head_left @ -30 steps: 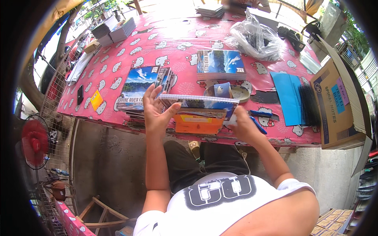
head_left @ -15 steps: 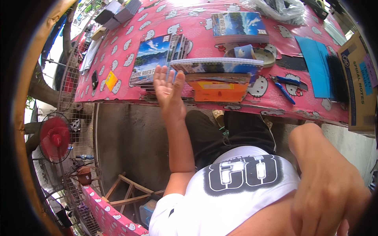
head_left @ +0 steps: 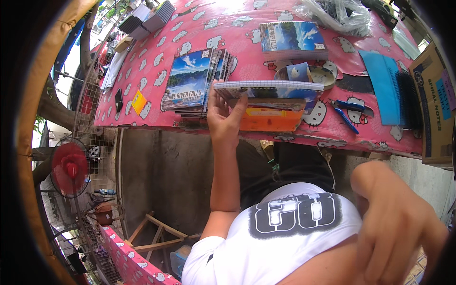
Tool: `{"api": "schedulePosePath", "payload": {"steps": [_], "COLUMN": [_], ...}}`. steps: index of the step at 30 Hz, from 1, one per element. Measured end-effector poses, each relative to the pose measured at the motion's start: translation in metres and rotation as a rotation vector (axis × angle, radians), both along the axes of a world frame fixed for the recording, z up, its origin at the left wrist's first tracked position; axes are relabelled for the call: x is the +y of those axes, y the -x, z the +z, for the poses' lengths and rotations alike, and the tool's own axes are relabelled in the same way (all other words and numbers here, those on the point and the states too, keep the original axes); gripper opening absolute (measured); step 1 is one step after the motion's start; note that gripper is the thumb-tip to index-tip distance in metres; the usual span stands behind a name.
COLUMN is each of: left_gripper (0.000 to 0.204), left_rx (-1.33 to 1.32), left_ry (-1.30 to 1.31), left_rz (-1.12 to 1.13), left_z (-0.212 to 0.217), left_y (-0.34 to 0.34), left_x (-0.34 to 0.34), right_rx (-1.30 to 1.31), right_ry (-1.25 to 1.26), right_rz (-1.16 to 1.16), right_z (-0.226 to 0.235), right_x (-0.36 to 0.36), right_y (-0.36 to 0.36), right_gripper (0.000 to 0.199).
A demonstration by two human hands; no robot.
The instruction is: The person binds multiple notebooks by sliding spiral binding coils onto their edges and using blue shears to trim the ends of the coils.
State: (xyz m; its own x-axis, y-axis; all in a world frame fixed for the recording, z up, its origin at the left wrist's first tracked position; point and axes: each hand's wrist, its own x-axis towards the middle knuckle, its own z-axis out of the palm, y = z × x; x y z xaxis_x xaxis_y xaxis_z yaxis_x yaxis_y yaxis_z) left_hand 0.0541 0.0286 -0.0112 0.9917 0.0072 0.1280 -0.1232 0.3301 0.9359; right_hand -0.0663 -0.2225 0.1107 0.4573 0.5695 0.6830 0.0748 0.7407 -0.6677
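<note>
My left hand (head_left: 225,118) grips the left end of a spiral notebook (head_left: 285,92) with a landscape cover. The thumb is on the near side and the fingers reach behind. The notebook is on its long edge, its wire-bound edge up, behind an orange block-like thing (head_left: 270,123) at the table's front edge. Left of it lies a fanned stack of notebooks (head_left: 187,78) with lake covers. My right hand (head_left: 399,223) is raised close at the lower right, away from the table, wrist bent and fingers hanging down. Those fingers are smeared, so whether they hold anything cannot be told.
Another notebook stack (head_left: 294,40) sits farther back beside crumpled clear plastic (head_left: 339,19). Blue-handled cutters (head_left: 346,118), blue sheets (head_left: 380,90), black binding coils (head_left: 406,97) and a cardboard box (head_left: 432,104) are to the right. A red fan (head_left: 70,168) stands at left.
My left hand, open beside the notebook before, has moved right and closed on its left end. My right hand stays raised, shifting slightly. The whole view has shifted a little.
</note>
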Motion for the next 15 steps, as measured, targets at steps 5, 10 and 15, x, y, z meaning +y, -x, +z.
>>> {"api": "schedulePosePath", "payload": {"steps": [5, 10, 15], "left_gripper": [0.087, 0.075, 0.076], "left_rx": [-0.080, 0.015, -0.211], "left_ry": [-0.107, -0.112, -0.373], "left_rz": [0.208, 0.148, 0.408], "left_z": [-0.007, -0.021, -0.001], "left_y": [0.002, 0.004, 0.010], "left_x": [0.003, -0.002, -0.001], "right_rx": [0.098, -0.097, -0.322], "right_ry": [0.347, 0.754, 0.969], "right_rz": [-1.214, -1.215, -1.545], "right_z": [-0.089, -0.158, -0.144], "right_x": [-0.004, 0.024, -0.102], "right_y": [-0.051, -0.068, -0.111], "right_gripper": [0.063, 0.107, 0.072]}}
